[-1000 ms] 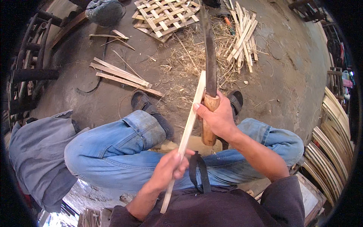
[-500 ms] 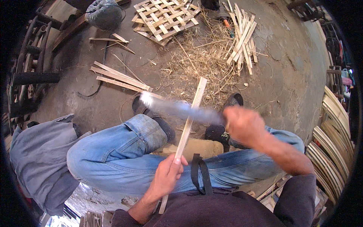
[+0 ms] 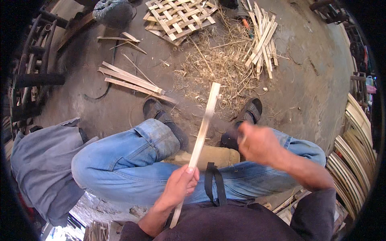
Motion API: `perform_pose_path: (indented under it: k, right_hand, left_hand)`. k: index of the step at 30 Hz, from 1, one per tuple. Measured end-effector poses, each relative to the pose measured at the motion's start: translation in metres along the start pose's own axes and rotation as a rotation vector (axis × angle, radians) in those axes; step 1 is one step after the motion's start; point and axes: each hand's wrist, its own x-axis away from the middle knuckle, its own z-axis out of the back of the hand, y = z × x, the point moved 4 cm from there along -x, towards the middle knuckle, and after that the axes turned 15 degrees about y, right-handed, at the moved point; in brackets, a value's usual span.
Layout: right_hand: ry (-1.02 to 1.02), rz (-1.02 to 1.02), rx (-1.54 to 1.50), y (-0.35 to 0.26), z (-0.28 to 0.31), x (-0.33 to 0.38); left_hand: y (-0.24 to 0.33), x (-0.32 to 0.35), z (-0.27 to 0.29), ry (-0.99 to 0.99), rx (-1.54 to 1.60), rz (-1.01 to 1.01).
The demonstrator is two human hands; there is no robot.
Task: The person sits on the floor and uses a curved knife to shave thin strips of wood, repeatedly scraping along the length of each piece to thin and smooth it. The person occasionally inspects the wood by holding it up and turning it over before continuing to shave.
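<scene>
My left hand [image 3: 181, 185] is closed around the lower part of a long, pale bamboo strip [image 3: 201, 138]. The strip slants up and away between my knees, and its lower end passes under my wrist against my dark shirt. To the right, my right hand [image 3: 261, 145] is a fist around the handle of a knife [image 3: 225, 125]. Motion smears the blade to a faint dark streak, which crosses the strip near its upper half. Whether the edge touches the strip cannot be made out. A small curled shaving [image 3: 219, 96] sits at the strip's right edge near its top.
Thin shavings [image 3: 217, 60] litter the floor ahead. Cut strips lie in a pile [image 3: 263, 38] at far right and a small group [image 3: 130, 82] at left. A woven lattice panel [image 3: 181, 18] lies at the back. Long bent strips [image 3: 352, 168] stand at right; grey cloth [image 3: 48, 164] hangs at left.
The knife's blade, a bright blur across the strip before, is now a fainter, darker smear. My right hand has shifted slightly down. A curled shaving now shows near the strip's top.
</scene>
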Motion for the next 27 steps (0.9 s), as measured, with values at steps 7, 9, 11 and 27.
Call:
perform_pose_path:
  k: [7, 9, 11, 27]
  right_hand:
    - [0.193, 0.059, 0.075, 0.028, 0.020, -0.010]
    - [0.214, 0.096, 0.081, 0.029, 0.016, -0.008]
    - [0.213, 0.046, 0.159, 0.042, 0.016, -0.016]
    - [0.334, -0.574, -1.040, -0.003, -0.028, -0.057]
  left_hand:
    - [-0.003, 0.010, 0.000, 0.019, -0.020, -0.049]
    - [-0.003, 0.011, -0.003, 0.030, -0.014, -0.044]
    - [-0.004, 0.012, -0.002, 0.030, -0.003, -0.024]
    - [-0.001, 0.005, -0.012, 0.034, -0.210, -0.216]
